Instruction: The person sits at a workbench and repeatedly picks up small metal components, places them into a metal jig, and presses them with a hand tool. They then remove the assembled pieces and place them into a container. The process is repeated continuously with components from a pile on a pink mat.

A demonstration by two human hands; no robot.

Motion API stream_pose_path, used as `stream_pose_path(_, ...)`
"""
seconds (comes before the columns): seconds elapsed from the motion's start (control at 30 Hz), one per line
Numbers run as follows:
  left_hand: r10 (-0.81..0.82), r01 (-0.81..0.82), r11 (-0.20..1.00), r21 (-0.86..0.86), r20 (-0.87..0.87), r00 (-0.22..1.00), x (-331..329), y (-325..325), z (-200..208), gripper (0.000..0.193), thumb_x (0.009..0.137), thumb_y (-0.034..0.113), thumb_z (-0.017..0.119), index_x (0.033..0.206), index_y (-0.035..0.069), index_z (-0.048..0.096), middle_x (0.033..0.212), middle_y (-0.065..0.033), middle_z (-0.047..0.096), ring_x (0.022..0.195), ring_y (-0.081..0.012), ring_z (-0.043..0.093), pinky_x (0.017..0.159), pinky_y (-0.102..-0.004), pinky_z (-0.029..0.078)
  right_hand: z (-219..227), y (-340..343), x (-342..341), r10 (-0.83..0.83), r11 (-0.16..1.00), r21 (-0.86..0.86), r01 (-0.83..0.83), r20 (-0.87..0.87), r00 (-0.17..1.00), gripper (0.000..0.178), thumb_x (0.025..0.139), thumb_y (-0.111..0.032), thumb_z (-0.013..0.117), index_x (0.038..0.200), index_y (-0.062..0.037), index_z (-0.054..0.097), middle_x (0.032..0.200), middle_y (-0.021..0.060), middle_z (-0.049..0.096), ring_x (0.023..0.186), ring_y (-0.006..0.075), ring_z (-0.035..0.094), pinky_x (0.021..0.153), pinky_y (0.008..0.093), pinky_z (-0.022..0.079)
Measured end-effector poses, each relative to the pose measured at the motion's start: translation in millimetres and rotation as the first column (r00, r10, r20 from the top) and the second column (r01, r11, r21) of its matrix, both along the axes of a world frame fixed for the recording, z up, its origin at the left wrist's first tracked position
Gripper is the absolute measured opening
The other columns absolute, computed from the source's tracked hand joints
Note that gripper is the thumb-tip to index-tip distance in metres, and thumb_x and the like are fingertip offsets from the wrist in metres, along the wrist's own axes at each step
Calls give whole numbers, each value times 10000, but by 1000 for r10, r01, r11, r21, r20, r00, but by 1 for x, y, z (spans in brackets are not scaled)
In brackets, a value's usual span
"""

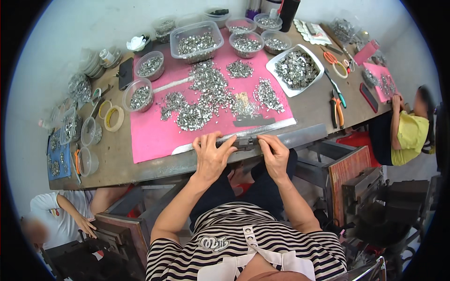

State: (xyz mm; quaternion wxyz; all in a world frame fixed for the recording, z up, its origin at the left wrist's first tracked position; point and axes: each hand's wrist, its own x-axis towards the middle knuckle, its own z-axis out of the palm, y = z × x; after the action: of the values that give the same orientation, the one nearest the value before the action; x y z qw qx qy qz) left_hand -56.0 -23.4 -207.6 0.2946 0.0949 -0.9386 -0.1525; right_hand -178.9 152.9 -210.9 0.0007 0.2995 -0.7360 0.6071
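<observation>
A small dark metal block (245, 143) sits at the near edge of the table, between my two hands. My left hand (211, 157) has its thumb and forefinger closed on the block's left end, with the other fingers bent over the pink mat's edge. At the right end, the thumb and forefinger of my right hand (275, 157) are pinched together; whatever is between them is too small to make out. Just beyond lie a dark flat strip (254, 121) and a bunch of thin silver pins (247, 110). Heaps of small shiny metal parts (206, 100) cover the pink mat (150, 136).
Plastic tubs (197, 43) of metal parts line the back, with a white tray (296, 70) at right. Pliers (336, 111), scissors (329, 57) and tape rolls (114, 118) lie around. A person in yellow (412, 131) sits right, another in white (70, 213) left.
</observation>
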Motion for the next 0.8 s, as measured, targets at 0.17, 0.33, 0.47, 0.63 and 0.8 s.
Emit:
stream_pose_path(0.17,34,-34,999,14,-6,999,-1,6,-5,383,872,273,791,1248,210,755,1182,-76,618,1132,-267,557,998,-493,319,5,-4,37,13,1000,17,-14,57,998,365,982,24,622,1345,58,646,1344,200,681,1241,269,662,1057,334,498)
stream_pose_path(0.33,-10,11,1000,21,-70,998,2,9,-5,367,874,235,791,1235,183,748,1150,-62,637,1146,-262,566,1022,-513,307,-5,3,52,15,997,80,1,-203,979,543,939,54,626,1469,64,508,1409,251,636,1298,335,642,1107,378,477)
stream_pose_path(0.47,4,9,994,105,-122,993,5,18,-15,293,849,166,801,1137,157,749,1098,-34,643,1088,-237,578,1011,-478,312,-15,12,64,62,997,47,-56,-145,987,579,923,62,640,1474,75,465,1277,238,709,1213,368,690,1058,392,524)
stream_pose_path(0.63,109,-85,986,145,-166,980,-11,27,-16,298,822,118,799,1108,153,721,1057,-23,637,1044,-234,571,980,-438,323,-14,-10,62,37,999,-17,-40,-167,985,640,925,46,640,1503,78,367,1378,314,623,1296,389,633,1115,419,474)
stream_pose_path(0.8,105,-81,986,148,-162,981,-7,26,-17,338,824,118,798,1146,158,704,1076,-25,637,1051,-245,565,967,-442,338,-18,-1,47,53,995,-74,-61,-101,993,520,886,86,663,1383,74,511,1347,289,639,1236,382,669,1002,398,559)
